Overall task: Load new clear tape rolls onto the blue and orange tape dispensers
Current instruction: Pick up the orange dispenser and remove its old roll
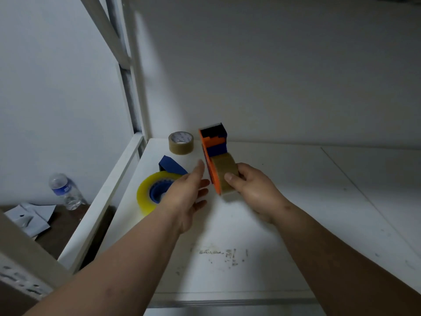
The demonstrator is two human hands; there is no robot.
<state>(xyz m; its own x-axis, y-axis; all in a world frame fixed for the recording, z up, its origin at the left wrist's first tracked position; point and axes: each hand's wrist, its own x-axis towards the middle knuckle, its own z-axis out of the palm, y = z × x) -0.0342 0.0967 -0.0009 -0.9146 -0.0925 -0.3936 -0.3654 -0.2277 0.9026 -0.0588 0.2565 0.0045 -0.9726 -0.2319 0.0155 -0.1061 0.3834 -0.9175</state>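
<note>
Orange dispenser (210,160) in right hand (252,190); two more rolls, one blue dispenser (168,176).

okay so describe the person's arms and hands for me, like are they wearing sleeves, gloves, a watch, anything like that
Both forearms are bare along their whole visible length, with no sleeves in view. The left hand and the right hand wear no gloves, and no rings show on the fingers. No watch or bracelet shows on either wrist. The fingernails that show look short and unpainted.
</note>
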